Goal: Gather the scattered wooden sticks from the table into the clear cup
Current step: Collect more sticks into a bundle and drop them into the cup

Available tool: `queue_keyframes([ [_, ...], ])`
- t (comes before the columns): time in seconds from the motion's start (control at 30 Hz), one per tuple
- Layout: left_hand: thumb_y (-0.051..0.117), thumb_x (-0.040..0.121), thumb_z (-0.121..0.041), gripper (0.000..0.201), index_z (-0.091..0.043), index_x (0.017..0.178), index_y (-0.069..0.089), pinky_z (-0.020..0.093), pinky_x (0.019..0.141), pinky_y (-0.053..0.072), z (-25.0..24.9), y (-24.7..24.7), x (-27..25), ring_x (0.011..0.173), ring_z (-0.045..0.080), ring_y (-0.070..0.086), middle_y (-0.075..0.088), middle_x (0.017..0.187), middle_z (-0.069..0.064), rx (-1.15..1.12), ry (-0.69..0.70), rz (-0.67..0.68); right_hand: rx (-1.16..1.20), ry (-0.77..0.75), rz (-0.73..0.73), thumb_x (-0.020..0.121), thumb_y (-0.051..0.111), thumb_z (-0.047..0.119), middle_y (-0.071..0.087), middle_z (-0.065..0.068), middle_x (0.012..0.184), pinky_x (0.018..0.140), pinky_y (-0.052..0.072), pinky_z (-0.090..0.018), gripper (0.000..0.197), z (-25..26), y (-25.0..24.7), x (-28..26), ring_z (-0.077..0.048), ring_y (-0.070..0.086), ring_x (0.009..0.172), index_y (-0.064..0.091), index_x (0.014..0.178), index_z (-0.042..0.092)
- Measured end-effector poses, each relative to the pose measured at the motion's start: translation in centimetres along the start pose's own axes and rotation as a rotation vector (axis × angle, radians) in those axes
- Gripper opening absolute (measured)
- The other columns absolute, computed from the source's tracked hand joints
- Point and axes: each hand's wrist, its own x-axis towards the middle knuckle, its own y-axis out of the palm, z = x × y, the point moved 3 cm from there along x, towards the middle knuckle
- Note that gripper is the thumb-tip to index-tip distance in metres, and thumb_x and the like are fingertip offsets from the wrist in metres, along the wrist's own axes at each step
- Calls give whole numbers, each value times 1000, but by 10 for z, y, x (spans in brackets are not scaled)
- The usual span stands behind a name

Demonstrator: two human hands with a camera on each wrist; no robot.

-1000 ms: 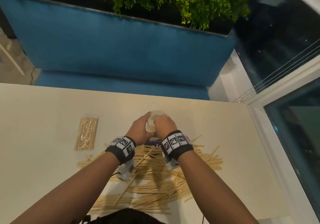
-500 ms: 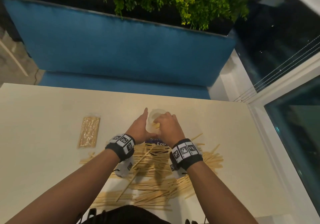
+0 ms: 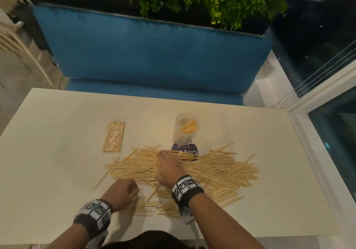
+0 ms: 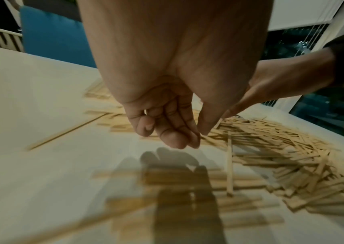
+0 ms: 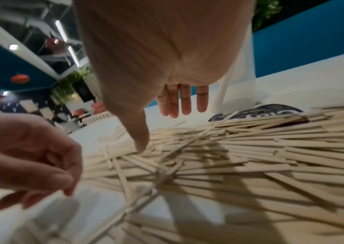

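Note:
The clear cup [image 3: 185, 133] stands upright behind the pile, with several wooden sticks [image 3: 188, 127] leaning inside it. Many more sticks [image 3: 215, 168] lie scattered across the middle of the table. My right hand [image 3: 167, 165] hovers over the left part of the pile. Its fingers [image 5: 184, 104] are straight and its thumb tip touches the sticks [image 5: 250, 148]. My left hand [image 3: 125, 190] hangs just above the table at the pile's near left edge. In the left wrist view my left hand [image 4: 179, 132] has loosely curled fingers and holds nothing. The cup [image 5: 237, 85] rises behind my right fingers.
A purple printed lid or label [image 3: 185, 151] lies at the cup's foot, partly under sticks. A wrapped packet of sticks [image 3: 114, 138] lies at the left. A blue bench [image 3: 154, 56] runs beyond the table's far edge, and a window frame [image 3: 308, 133] runs along the right.
Both hands have left the cup and come back toward me to the pile. The cup now stands alone with sticks showing inside it.

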Motion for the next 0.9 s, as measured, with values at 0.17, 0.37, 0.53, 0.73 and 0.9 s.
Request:
queue_keyframes([
  [0.17,60,92,-35,11,-34,81,61,28,73,51,36,8,-26,77,8,63,68,80,-10,-47,-62,-28,-209,-12,55,86,75,24,42,-13,147,111,38,-47,65,13,14,15,-31,39,133,45,141,6],
  [0.37,59,94,-37,10,-33,86,61,29,75,54,58,15,-33,77,8,65,69,81,-9,-106,-84,-34,-330,-20,138,88,69,11,42,-19,145,111,40,-47,60,19,21,25,-37,38,134,42,141,-1],
  [0.53,60,91,-38,7,-36,85,60,28,75,54,60,11,-30,78,7,65,69,83,-9,-146,-88,-25,-331,-15,199,92,66,8,40,-20,148,114,36,-49,58,16,23,28,-38,36,138,41,143,-3],
  [0.73,60,92,-39,12,-32,82,64,28,71,53,54,-3,-27,75,6,65,70,79,-7,-244,-88,-72,-311,6,172,94,55,0,43,-20,144,111,37,-48,43,2,15,23,-37,42,131,51,137,-2],
  [0.9,57,97,-37,20,-30,78,61,34,69,52,44,-21,-16,71,15,64,67,73,-8,-340,-122,-305,-290,30,135,105,47,17,52,-15,144,113,31,-48,37,-15,6,22,-33,45,134,46,141,6],
])
